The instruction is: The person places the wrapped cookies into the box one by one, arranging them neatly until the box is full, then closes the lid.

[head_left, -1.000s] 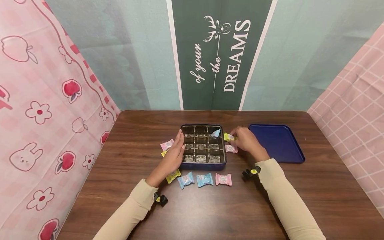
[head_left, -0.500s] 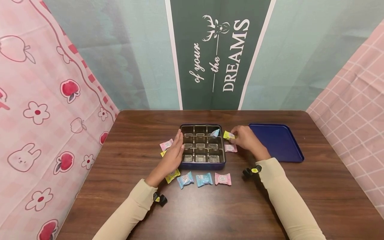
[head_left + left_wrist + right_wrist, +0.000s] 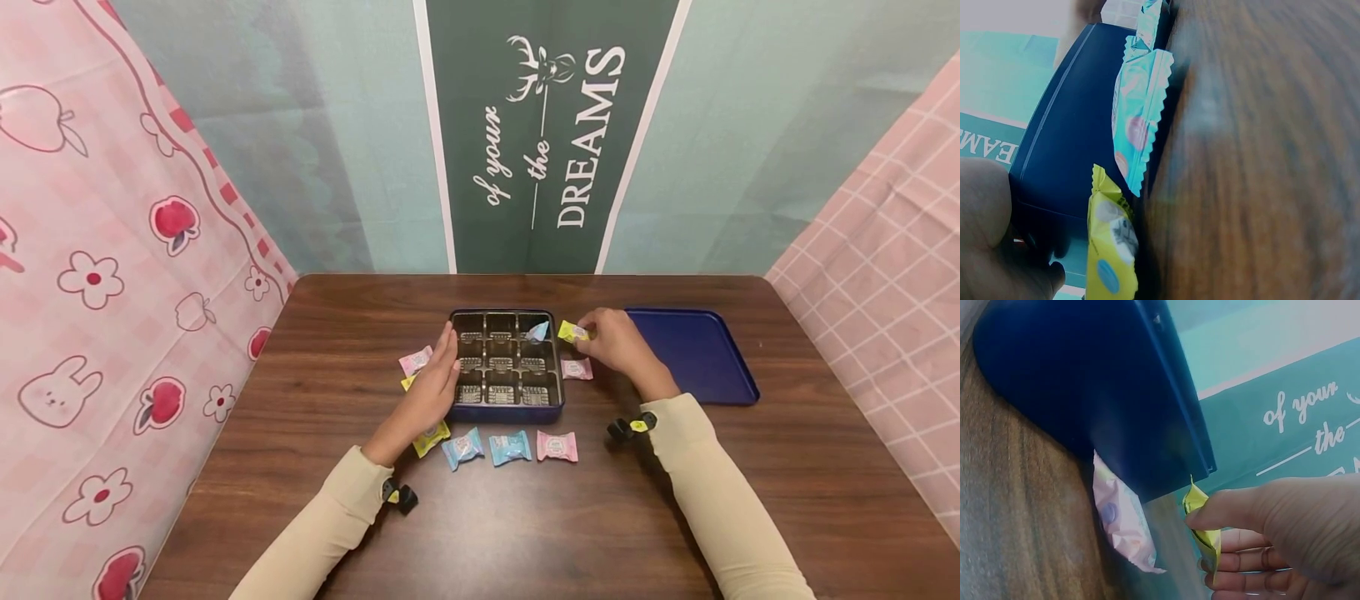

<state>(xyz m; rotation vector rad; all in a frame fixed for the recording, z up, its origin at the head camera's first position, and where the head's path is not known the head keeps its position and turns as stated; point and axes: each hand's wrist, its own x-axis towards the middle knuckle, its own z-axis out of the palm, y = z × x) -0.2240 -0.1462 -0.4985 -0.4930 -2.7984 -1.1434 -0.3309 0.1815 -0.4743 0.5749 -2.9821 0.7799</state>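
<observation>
A dark blue tin with a compartmented tray stands on the table. One light blue wrapped candy sits tilted in its far right compartment. My left hand rests against the tin's left side, fingers straight. Beside the tin's far right corner, my right hand pinches a yellow wrapped candy between thumb and fingers, off the table in the right wrist view. A pink candy lies just nearer, against the tin's right side. In the left wrist view a yellow candy and a blue candy lie near the tin.
A blue lid lies on the right of the wooden table. In front of the tin are two blue candies and a pink candy. Another pink candy and a partly hidden yellow one lie left of it.
My right hand has lifted the yellow candy slightly, up and away from the pink candy beside it. My left hand stays against the tin.
</observation>
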